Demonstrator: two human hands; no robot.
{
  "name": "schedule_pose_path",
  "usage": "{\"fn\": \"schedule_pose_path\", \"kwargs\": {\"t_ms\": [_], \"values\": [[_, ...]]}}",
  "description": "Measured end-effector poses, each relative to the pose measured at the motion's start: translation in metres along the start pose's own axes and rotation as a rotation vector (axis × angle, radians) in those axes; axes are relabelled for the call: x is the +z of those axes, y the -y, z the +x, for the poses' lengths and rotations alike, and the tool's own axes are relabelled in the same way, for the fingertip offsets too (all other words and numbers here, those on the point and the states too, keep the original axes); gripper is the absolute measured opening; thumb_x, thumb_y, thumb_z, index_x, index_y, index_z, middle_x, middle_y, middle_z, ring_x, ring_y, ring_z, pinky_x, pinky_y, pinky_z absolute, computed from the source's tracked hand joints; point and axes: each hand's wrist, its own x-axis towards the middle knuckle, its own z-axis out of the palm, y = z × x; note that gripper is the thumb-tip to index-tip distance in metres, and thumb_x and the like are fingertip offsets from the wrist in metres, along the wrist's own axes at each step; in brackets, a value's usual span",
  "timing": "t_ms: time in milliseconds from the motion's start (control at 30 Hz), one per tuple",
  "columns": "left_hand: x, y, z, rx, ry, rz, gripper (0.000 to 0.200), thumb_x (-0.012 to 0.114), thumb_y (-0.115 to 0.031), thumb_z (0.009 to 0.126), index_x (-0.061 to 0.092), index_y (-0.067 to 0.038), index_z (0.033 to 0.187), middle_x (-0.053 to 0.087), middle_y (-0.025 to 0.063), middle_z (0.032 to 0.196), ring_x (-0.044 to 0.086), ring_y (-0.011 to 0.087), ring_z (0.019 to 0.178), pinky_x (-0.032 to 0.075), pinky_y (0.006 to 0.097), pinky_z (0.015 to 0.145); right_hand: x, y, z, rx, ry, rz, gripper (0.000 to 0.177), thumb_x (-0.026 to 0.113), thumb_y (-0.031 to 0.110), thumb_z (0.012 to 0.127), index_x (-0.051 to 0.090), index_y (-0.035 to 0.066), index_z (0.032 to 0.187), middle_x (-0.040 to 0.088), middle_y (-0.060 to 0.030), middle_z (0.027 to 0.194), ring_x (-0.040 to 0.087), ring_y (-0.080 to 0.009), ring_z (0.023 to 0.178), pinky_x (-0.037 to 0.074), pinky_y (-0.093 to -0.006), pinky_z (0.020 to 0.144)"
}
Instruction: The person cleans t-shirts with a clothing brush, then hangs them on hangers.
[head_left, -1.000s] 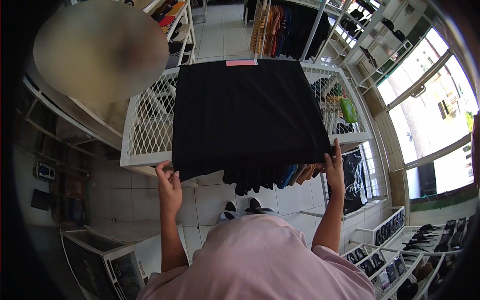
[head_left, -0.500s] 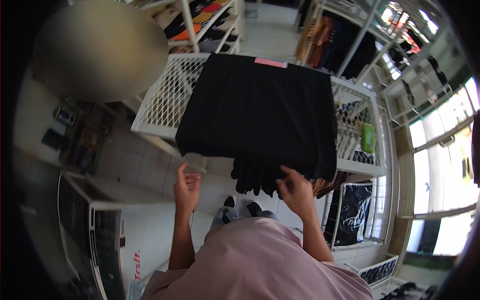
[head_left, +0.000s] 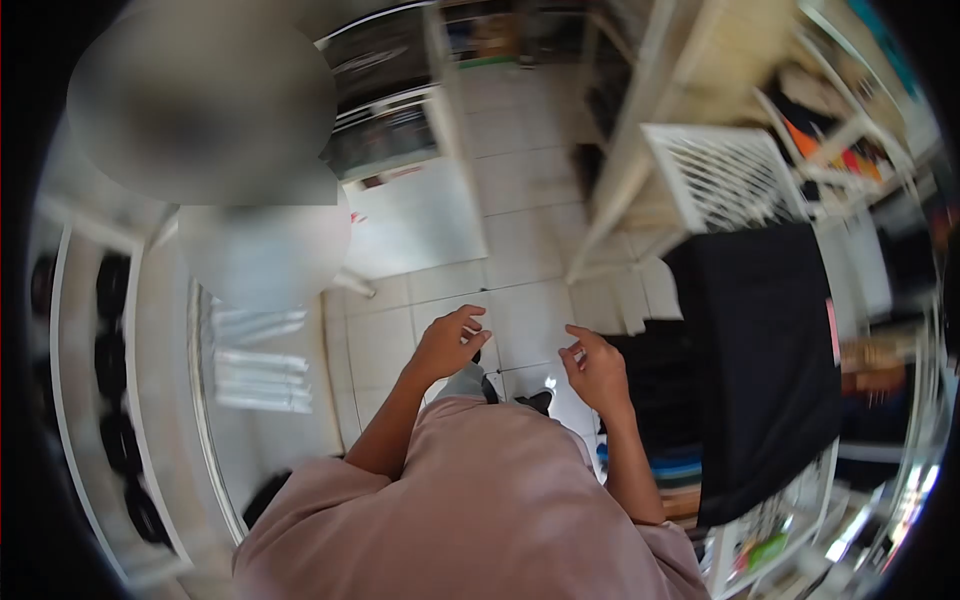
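My left hand (head_left: 450, 343) is in front of my body over the tiled floor, its fingers loosely bent and apart, with nothing in it. My right hand (head_left: 596, 368) hovers a short way to the right, also empty, fingers half curled and spread. Closest to the right hand are dark garments (head_left: 652, 375) hanging beneath the table. A black folded cloth (head_left: 765, 350), with a pink label (head_left: 832, 332) on its far edge, lies over the mesh tabletop to my right. Neither hand appears to touch it.
White mesh (head_left: 725, 180) shows at the table's far end. Ahead stands a white cabinet (head_left: 415, 225) on the tiled floor (head_left: 530, 240). On the left, a white rack (head_left: 150, 400) holds dark rounded items. A green packet (head_left: 767, 550) sits at lower right.
My view and body have turned left, so the table and black cloth now stand at my right. Both hands have come away from the cloth's near edge and closer together.
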Motion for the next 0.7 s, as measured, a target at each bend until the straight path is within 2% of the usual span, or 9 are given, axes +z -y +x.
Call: {"fn": "schedule_pose_path", "kwargs": {"t_ms": [233, 400, 500, 667, 700], "values": [[-0.071, 0.078, -0.039, -0.200, -0.337, -0.169, 0.044, 0.076, -0.027, 0.097, 0.065, -0.005, 0.133, 0.078, 0.0172, 0.108, 0.077, 0.0298, 0.095, 0.058, 0.0403, 0.085, 0.105, 0.096, 0.116, -0.222, 0.348, 0.048, 0.037, 0.077, 0.012, 0.091, 0.071, 0.005, 0.126, 0.077, -0.0133, 0.092, 0.071, -0.0245, 0.065, 0.058, -0.0373, 0.066], [-0.140, 0.146, -0.047, -0.234, -0.593, -0.167, 0.040, 0.077, -0.024, 0.094, 0.068, -0.006, 0.129, 0.078, 0.0157, 0.103, 0.077, 0.0286, 0.091, 0.059, 0.0386, 0.082, 0.227, 0.178, 0.192, -0.367, 0.541, 0.116, 0.032, 0.077, 0.011, 0.090, 0.073, 0.005, 0.121, 0.077, -0.0142, 0.098, 0.073, -0.0244, 0.072, 0.060, -0.0351, 0.069], [-0.199, 0.178, -0.041, -0.230, -0.771, -0.136, 0.038, 0.078, -0.023, 0.092, 0.068, -0.007, 0.126, 0.077, 0.0144, 0.101, 0.076, 0.0286, 0.092, 0.059, 0.0400, 0.082, 0.312, 0.220, 0.241, -0.503, 0.600, 0.148, 0.030, 0.077, 0.014, 0.090, 0.073, 0.007, 0.119, 0.074, -0.0139, 0.103, 0.073, -0.0267, 0.072, 0.059, -0.0378, 0.069], [-0.297, 0.228, -0.015, -0.218, -1.011, -0.076, 0.034, 0.076, -0.017, 0.092, 0.070, -0.006, 0.124, 0.076, 0.0160, 0.108, 0.075, 0.0300, 0.098, 0.059, 0.0411, 0.086, 0.437, 0.289, 0.317, -0.683, 0.543, 0.166, 0.029, 0.076, 0.012, 0.090, 0.072, 0.007, 0.118, 0.072, -0.0145, 0.112, 0.073, -0.0299, 0.093, 0.058, -0.0411, 0.086], [-0.313, 0.237, -0.008, -0.215, -1.054, -0.062, 0.035, 0.077, -0.016, 0.092, 0.070, -0.005, 0.125, 0.076, 0.0162, 0.110, 0.075, 0.0295, 0.099, 0.059, 0.0407, 0.086, 0.452, 0.307, 0.326, -0.687, 0.527, 0.142, 0.031, 0.075, 0.013, 0.090, 0.071, 0.006, 0.120, 0.072, -0.0162, 0.114, 0.071, -0.0344, 0.099, 0.057, -0.0454, 0.091]]}}
